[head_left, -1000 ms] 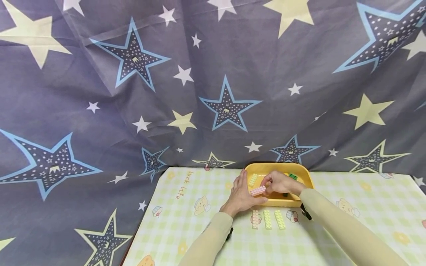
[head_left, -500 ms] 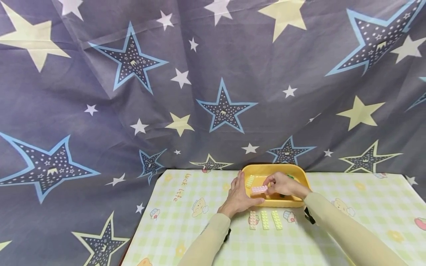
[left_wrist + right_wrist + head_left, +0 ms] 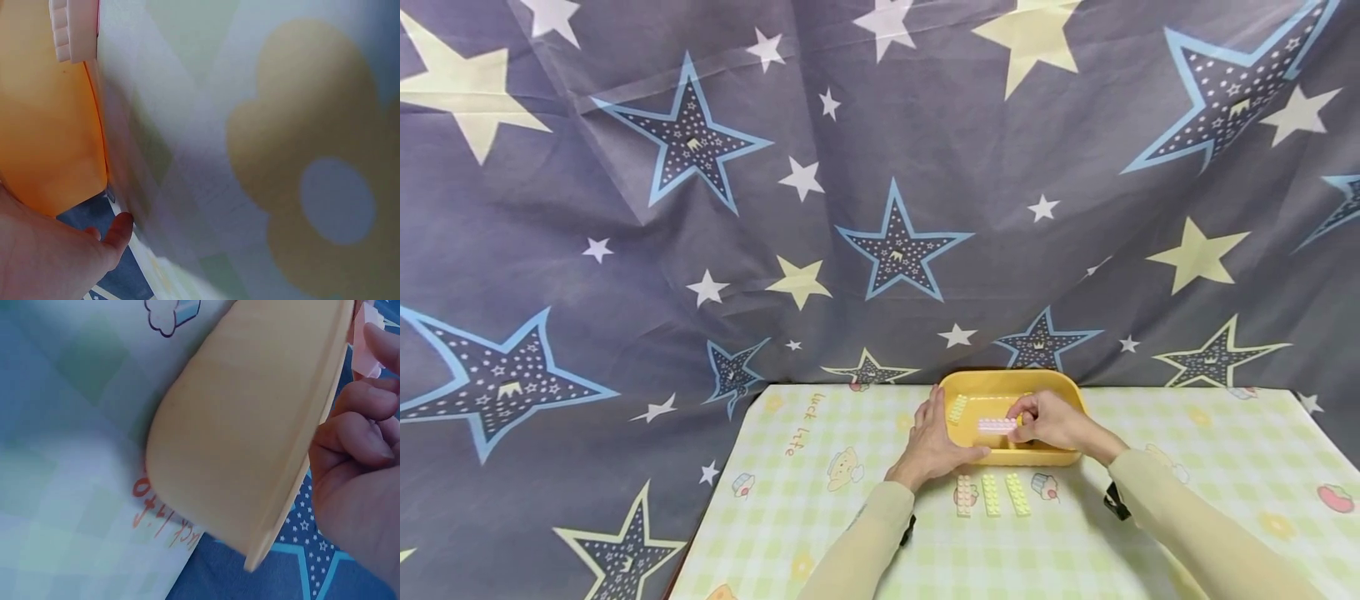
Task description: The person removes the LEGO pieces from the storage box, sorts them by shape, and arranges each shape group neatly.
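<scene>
My right hand [image 3: 1054,421] pinches a pink studded building brick [image 3: 997,426] by its right end, over the yellow tray [image 3: 981,382]. In the right wrist view the same pink brick [image 3: 364,342] shows at the upper right, between thumb and fingers. My left hand [image 3: 931,446] rests against the tray's left side, fingers fairly straight, thumb along the front rim. Inside the tray, a pale yellow-green brick [image 3: 957,409] lies at the left. Dark pieces near my right hand are mostly hidden.
In front of the tray a light pink brick [image 3: 963,496], a pale green brick [image 3: 991,495] and a pale yellow brick [image 3: 1018,494] lie in a row. They lie on a checked tablecloth [image 3: 880,500]. A star-patterned curtain [image 3: 820,208] hangs behind the table.
My right hand has moved right over the tray with the pink brick, which has turned from slanted to about level. My left hand stays at the tray. The head view has shifted slightly.
</scene>
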Demonstrator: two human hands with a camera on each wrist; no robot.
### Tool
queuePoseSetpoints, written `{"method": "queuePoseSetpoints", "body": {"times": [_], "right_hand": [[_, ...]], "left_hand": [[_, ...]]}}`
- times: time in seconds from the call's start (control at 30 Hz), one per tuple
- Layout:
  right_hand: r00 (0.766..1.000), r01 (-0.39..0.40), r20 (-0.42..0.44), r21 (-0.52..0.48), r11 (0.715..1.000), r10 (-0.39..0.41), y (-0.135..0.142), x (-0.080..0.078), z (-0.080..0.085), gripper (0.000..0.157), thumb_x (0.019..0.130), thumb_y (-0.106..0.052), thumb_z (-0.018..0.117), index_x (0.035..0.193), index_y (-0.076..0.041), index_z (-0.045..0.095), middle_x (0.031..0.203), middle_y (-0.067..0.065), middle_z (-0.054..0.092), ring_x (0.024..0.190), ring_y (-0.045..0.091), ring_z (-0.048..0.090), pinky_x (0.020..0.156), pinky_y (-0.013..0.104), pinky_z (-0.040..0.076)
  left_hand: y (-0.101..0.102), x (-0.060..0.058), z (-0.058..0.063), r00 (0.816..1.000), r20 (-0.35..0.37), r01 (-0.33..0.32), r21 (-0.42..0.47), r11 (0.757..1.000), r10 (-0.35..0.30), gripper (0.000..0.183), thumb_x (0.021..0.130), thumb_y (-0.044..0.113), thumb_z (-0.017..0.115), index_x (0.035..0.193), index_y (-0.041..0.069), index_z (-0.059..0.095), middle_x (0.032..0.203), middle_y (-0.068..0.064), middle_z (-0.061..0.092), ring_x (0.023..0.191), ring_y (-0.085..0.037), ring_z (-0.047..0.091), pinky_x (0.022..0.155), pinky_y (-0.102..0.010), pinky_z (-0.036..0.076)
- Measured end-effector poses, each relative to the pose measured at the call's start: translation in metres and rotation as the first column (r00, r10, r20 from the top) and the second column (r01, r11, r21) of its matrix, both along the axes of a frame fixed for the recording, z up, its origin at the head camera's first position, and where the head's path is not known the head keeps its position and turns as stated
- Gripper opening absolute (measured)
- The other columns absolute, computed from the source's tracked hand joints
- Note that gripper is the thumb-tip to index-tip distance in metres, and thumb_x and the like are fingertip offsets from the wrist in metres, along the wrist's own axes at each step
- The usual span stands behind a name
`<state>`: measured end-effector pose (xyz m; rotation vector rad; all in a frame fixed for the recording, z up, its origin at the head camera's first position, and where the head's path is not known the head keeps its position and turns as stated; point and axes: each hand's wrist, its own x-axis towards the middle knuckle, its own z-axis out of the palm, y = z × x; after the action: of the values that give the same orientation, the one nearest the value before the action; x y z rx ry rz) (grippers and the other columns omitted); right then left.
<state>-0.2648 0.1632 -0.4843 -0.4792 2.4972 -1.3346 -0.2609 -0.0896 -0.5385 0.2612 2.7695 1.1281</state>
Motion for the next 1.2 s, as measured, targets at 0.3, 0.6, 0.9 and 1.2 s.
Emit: {"method": "queuePoseSetpoints", "body": {"times": [0.3,0.6,0.9,1.2], "right_hand": [[0.996,0.085,-0.001,-0.025,0.996,-0.085,0.014,0.028,0.007,0.023,0.088,-0.006,0.086,0.106,0.003,0.076,0.077,-0.003,0.053,0.071,0.009,0.049,0.064,0.020,0.039],[0.993,0.115,-0.006,-0.037,0.993,-0.115,0.023,0.059,0.001,0.018,0.084,0.000,0.079,0.100,-0.001,0.073,0.082,-0.001,0.057,0.078,0.010,0.052,0.066,0.020,0.043],[0.993,0.121,-0.002,-0.039,0.992,-0.122,0.036,0.085,-0.005,0.020,0.083,-0.003,0.079,0.101,-0.001,0.071,0.083,0.000,0.059,0.075,0.008,0.052,0.065,0.020,0.045],[0.974,0.226,-0.033,0.082,0.971,-0.224,0.038,0.098,-0.024,0.019,0.081,-0.010,0.082,0.093,-0.008,0.068,0.080,-0.002,0.058,0.072,0.008,0.051,0.063,0.021,0.041]], "left_hand": [[-0.004,0.002,-0.003,1.000,0.000,0.008,0.019,1.000,-0.008,0.138,0.080,0.064,0.090,0.178,0.018,0.004,0.187,-0.002,0.007,0.171,-0.034,0.020,0.132,-0.066,0.034],[-0.007,0.003,-0.005,1.000,0.006,0.003,0.037,0.999,-0.003,0.139,0.080,0.064,0.090,0.178,0.018,0.003,0.188,-0.001,0.005,0.172,-0.034,0.018,0.134,-0.067,0.030],[-0.005,0.001,-0.002,1.000,0.008,0.019,0.036,0.999,-0.019,0.139,0.080,0.064,0.090,0.178,0.019,0.001,0.188,-0.001,0.003,0.172,-0.035,0.017,0.134,-0.067,0.029],[-0.003,0.001,-0.001,1.000,0.006,0.023,0.036,0.999,-0.023,0.137,0.081,0.063,0.089,0.178,0.019,0.003,0.188,-0.002,0.004,0.172,-0.035,0.016,0.134,-0.067,0.028]]}}
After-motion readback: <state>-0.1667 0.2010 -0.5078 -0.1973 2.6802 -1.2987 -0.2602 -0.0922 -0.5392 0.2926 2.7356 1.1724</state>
